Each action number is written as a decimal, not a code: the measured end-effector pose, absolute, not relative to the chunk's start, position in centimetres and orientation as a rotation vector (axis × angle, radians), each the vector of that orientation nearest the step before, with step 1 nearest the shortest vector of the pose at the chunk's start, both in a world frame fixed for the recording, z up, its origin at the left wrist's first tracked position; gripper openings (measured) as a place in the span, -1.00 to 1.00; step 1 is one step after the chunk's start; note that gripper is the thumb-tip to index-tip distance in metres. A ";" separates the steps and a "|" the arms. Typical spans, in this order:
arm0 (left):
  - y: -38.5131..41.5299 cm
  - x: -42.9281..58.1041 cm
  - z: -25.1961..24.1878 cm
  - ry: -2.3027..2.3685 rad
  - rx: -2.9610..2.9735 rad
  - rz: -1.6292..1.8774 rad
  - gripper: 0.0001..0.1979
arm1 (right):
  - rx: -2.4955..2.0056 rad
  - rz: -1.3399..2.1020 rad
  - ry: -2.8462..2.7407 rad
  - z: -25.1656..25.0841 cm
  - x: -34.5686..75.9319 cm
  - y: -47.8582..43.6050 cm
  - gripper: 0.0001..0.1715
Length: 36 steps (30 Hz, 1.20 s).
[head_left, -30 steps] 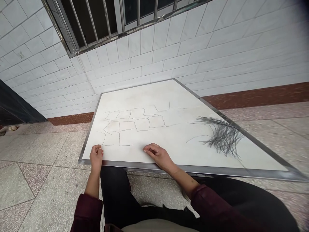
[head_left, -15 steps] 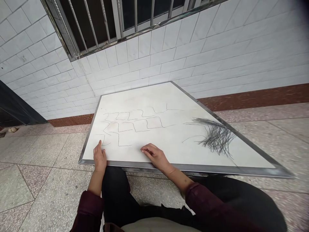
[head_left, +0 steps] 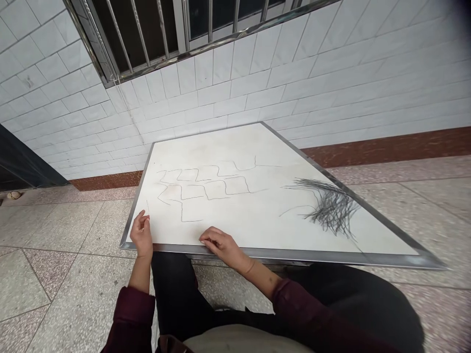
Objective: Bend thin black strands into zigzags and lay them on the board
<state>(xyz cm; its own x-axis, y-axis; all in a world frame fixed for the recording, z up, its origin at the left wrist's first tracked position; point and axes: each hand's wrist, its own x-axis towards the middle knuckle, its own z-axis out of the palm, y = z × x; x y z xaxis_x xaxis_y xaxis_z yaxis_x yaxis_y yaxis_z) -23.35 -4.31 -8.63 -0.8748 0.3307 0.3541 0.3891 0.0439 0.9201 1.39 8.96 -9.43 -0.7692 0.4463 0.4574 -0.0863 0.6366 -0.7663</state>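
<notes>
A white board (head_left: pixel 235 147) in a metal frame lies low in front of me. Thin dark strands (head_left: pixel 206 189) lie on it in stepped zigzag rows. My left hand (head_left: pixel 141 235) is at the board's near left corner, fingers pinched on the end of a thin strand that runs up from it. My right hand (head_left: pixel 220 243) rests on the board by the front edge, below the lowest row. Its fingers are curled and pressed together, and I cannot see whether anything is in them. A loose bundle of the same dark strands (head_left: pixel 329 206) lies on the right part of the board.
A white tiled wall (head_left: pixel 331 73) with a barred window (head_left: pixel 165 29) rises behind the board. Speckled floor tiles (head_left: pixel 55 245) surround it. My knees in dark trousers (head_left: pixel 176 294) are under the front edge. A small pale object (head_left: pixel 13 195) lies on the floor far left.
My left hand shifted left to the corner and pinched; the lowest left strand now stands straighter. My right hand slid left along the front edge.
</notes>
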 end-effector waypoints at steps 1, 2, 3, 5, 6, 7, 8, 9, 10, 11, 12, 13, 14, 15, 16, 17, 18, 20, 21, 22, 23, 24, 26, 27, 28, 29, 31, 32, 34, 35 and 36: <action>-4.6 -23.1 -8.4 -2.208 -0.696 -2.085 -0.59 | -0.295 1.113 -2.221 -9.4 1.1 8.8 -0.82; -4.8 -23.0 -8.3 -2.188 -0.625 -2.168 -0.58 | -0.304 1.142 -2.227 -9.4 0.9 8.6 -0.82; -5.0 -22.9 -8.3 -2.176 -0.560 -2.244 -0.58 | -0.306 1.167 -2.235 -9.5 0.7 8.4 -0.81; -5.2 -23.1 -8.4 -2.176 -0.442 -2.371 -0.63 | -0.298 1.201 -2.251 -9.9 0.6 8.0 -0.81; -5.3 -23.2 -8.6 -2.185 -0.387 -2.421 -0.67 | -0.293 1.212 -2.258 -10.1 0.6 7.8 -0.81; -5.3 -23.5 -8.7 -2.201 -0.339 -2.462 -0.71 | -0.292 1.221 -2.263 -10.3 0.6 7.7 -0.81; -5.3 -23.7 -8.8 -2.222 -0.298 -2.496 -0.75 | -0.294 1.228 -2.264 -10.4 0.7 7.6 -0.81; -5.3 -24.0 -8.9 -2.250 -0.269 -2.523 -0.78 | -0.301 1.234 -2.260 -10.6 0.8 7.6 -0.81; -5.3 -24.2 -9.0 -2.283 -0.253 -2.544 -0.81 | -0.309 1.239 -2.255 -10.6 0.9 7.6 -0.81; -5.4 -24.4 -9.1 -2.321 -0.250 -2.558 -0.84 | -0.316 1.241 -2.249 -10.7 1.0 7.7 -0.81; -5.5 -24.5 -9.2 -2.363 -0.259 -2.563 -0.87 | -0.321 1.239 -2.245 -10.7 1.1 7.7 -0.81; -5.6 -24.5 -9.3 -2.407 -0.276 -2.558 -0.89 | -0.323 1.236 -2.245 -10.6 1.1 7.8 -0.81; -5.8 -24.5 -9.3 -2.452 -0.299 -2.540 -0.91 | -0.323 1.233 -2.248 -10.6 1.1 7.8 -0.80; -6.1 -24.4 -9.4 -2.499 -0.324 -2.508 -0.91 | -0.321 1.232 -2.253 -10.5 1.1 7.8 -0.80; -6.4 -24.3 -9.5 -2.545 -0.348 -2.460 -0.89 | -0.317 1.232 -2.258 -10.5 1.1 7.8 -0.80; -6.8 -24.2 -9.6 -2.588 -0.373 -2.397 -0.86 | -0.314 1.235 -2.262 -10.4 1.1 7.7 -0.80; -7.1 -24.1 -9.7 -2.622 -0.399 -2.322 -0.83 | -0.310 1.238 -2.265 -10.4 1.1 7.7 -0.80; -7.7 -24.1 -9.7 -2.644 -0.454 -2.148 -0.78 | -0.303 1.242 -2.270 -10.4 1.2 7.6 -0.80; -7.9 -24.2 -9.6 -2.627 -0.489 -2.059 -0.77 | -0.298 1.240 -2.274 -10.4 1.2 7.6 -0.80; -8.1 -24.5 -9.5 -2.597 -0.531 -1.973 -0.76 | -0.294 1.236 -2.277 -10.4 1.1 7.6 -0.80; -8.1 -24.8 -9.3 -2.561 -0.579 -1.893 -0.75 | -0.290 1.233 -2.282 -10.5 1.1 7.6 -0.81; -8.0 -25.2 -9.1 -2.524 -0.632 -1.820 -0.72 | -0.288 1.229 -2.288 -10.5 1.1 7.6 -0.81; -7.5 -26.2 -8.6 -2.471 -0.745 -1.701 -0.65 | -0.285 1.219 -2.302 -10.6 1.1 7.6 -0.83; -7.1 -26.7 -8.5 -2.456 -0.800 -1.655 -0.63 | -0.284 1.213 -2.308 -10.6 1.1 7.6 -0.83; -6.7 -27.1 -8.3 -2.446 -0.851 -1.618 -0.63 | -0.284 1.209 -2.313 -10.7 1.1 7.6 -0.83; -6.3 -27.5 -8.2 -2.441 -0.895 -1.589 -0.64 | -0.284 1.204 -2.317 -10.7 1.1 7.6 -0.84; -5.7 -27.9 -8.1 -2.434 -0.956 -1.552 -0.71 | -0.284 1.204 -2.319 -10.8 1.1 7.6 -0.84; -5.5 -27.9 -8.0 -2.430 -0.972 -1.541 -0.75 | -0.282 1.208 -2.316 -10.8 1.1 7.6 -0.84; -5.4 -27.3 -7.5 -2.416 -0.986 -1.534 -0.78 | -0.281 1.228 -2.297 -10.7 1.1 7.6 -0.84; -5.5 -26.6 -7.2 -2.407 -0.990 -1.531 -0.77 | -0.287 1.241 -2.279 -10.5 1.1 7.5 -0.83; -5.6 -25.7 -6.7 -2.402 -0.991 -1.544 -0.76 | -0.306 1.260 -2.251 -10.2 1.0 7.5 -0.83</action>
<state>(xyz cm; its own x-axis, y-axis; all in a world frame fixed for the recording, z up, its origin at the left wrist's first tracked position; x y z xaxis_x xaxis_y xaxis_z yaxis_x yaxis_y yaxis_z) -25.71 -5.62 -6.71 -0.7787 0.4582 0.4285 0.5800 0.2656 0.7701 0.99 7.46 -10.22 -0.8301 0.4402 0.3423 -0.0613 0.5380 -0.8407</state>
